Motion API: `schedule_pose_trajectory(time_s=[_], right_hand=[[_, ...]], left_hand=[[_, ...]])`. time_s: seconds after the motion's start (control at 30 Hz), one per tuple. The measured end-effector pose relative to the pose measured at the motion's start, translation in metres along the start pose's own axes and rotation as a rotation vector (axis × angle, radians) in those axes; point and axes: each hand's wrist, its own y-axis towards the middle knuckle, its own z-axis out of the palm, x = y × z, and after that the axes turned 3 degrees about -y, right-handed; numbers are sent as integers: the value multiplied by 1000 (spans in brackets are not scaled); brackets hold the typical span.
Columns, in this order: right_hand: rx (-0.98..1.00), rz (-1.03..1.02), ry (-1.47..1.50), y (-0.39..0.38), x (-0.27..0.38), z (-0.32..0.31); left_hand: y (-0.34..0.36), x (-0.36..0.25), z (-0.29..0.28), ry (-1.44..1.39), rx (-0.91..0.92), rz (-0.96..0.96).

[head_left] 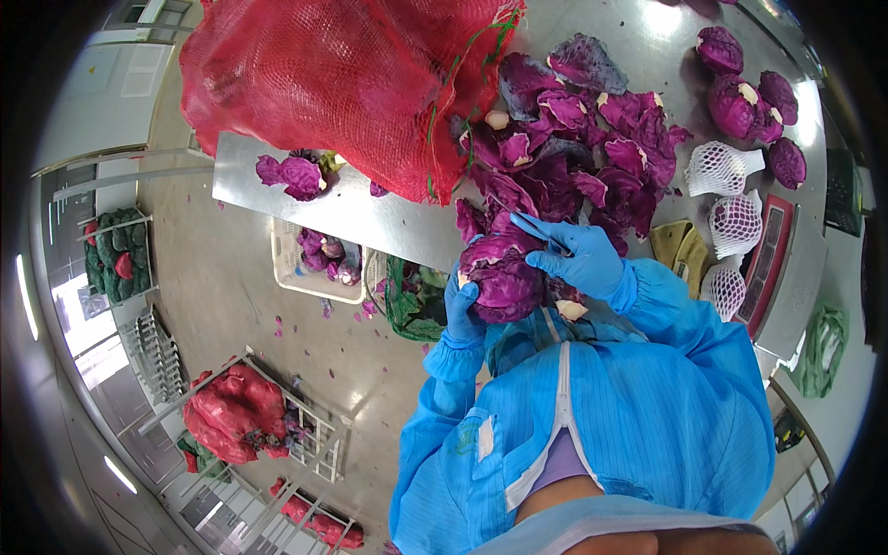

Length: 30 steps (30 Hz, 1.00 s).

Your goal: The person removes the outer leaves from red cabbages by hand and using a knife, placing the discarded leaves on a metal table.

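Observation:
A purple cabbage (504, 287) is held in front of my chest over the steel table's near edge. My left hand (464, 310), in a blue glove, is closed around its left side, thumb on the front. The blue-gloved right hand (587, 264) is at the cabbage's upper right, its fingers closed on a slim dark tool (558, 245) mostly hidden by the glove. Just beyond, loose purple cabbage leaves (564, 166) lie heaped on the steel table (388, 222).
A large red mesh sack (342, 83) lies at the far left of the table. Several whole cabbages (735, 102), white foam-netted ones (735, 222), a brown cloth (680, 250) and a red-edged scale (770, 268) are right. Below left stands a cream crate (319, 289) of cabbages.

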Motion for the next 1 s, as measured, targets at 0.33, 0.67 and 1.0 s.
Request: schedule_pose_trajectory(time_s=[0.33,0.67,1.0], right_hand=[[-61,-521,-557,8,-29,-2],[-52,-507,-721,-1,-28,0],[-232,-157,-291,13,-38,-15]], left_hand=[[4,-2,0,9,59,-32],[3,-7,-3,112,31,-127],[11,-11,-16,-11,90,-269]])
